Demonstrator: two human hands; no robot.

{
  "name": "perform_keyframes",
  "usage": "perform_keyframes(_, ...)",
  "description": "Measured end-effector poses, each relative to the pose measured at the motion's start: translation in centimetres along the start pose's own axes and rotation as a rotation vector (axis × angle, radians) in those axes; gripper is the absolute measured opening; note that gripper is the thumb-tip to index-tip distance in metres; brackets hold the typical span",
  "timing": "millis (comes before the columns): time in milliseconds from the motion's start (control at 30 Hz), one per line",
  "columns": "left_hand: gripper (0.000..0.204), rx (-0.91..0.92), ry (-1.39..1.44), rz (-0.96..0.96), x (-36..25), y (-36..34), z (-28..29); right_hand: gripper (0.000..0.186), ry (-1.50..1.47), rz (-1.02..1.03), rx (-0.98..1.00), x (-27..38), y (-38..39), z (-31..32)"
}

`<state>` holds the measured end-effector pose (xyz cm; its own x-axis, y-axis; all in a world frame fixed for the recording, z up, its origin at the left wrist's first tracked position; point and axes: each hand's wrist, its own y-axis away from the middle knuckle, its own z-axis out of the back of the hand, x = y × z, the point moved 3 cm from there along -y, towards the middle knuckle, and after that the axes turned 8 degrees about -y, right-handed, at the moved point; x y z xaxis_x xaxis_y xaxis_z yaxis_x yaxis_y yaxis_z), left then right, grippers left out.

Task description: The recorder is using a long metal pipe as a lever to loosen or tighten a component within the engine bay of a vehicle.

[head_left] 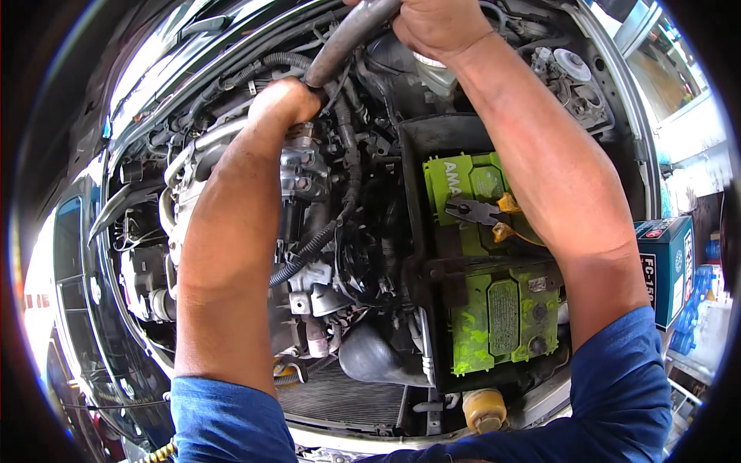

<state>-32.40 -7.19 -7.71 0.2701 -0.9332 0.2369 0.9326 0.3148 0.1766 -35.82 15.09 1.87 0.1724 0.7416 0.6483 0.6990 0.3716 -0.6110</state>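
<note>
Nearest, from my remote seat, I see blue sleeves (224,420) and a yellowish cap (485,409) by the front edge. Beyond it sits a green battery (478,339), with pliers (472,211) lying on top (yellow grips, partly hidden by the right forearm). Farthest, a dark tube (343,42) slants above the engine bay, the left hand (287,102) at its lower end, the right hand (441,29) curled beside its upper part. Both hands' fingers are mostly hidden; I can't tell whether they're clamped on it.
</note>
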Motion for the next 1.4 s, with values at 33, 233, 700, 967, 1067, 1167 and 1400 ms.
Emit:
perform_keyframes(33,0.058,-0.012,0.006,0.042,0.0,-0.2,0.1,0.01,-0.001,-0.003,0.004,0.0,-0.2,0.1)
perform_keyframes(233,0.047,0.085,-0.032,0.06,0.1,-0.3,0.2,0.015,0.25,0.099,0.026,0.0,-0.6,0.7)
perform_keyframes(700,0.045,0.082,-0.06,0.036,-0.3,0.7,0.5,0.063,1.223,-0.367,-0.206,3.4,8.5,5.2)
perform_keyframes(967,0.044,0.062,0.007,0.049,0.1,1.1,0.7,0.037,0.979,-0.375,-0.085,3.8,7.7,4.3)
perform_keyframes(1067,0.044,0.058,-0.016,0.062,0.0,1.3,0.9,0.037,0.837,-0.374,-0.146,4.6,7.6,4.8)
perform_keyframes(1167,0.045,0.059,-0.022,0.054,-0.4,1.3,1.0,0.04,1.123,-0.634,-0.137,5.7,9.1,6.2)
perform_keyframes(1400,0.046,0.081,0.001,0.066,-0.3,1.8,1.4,0.038,1.117,-0.331,-0.103,5.4,8.4,5.6)
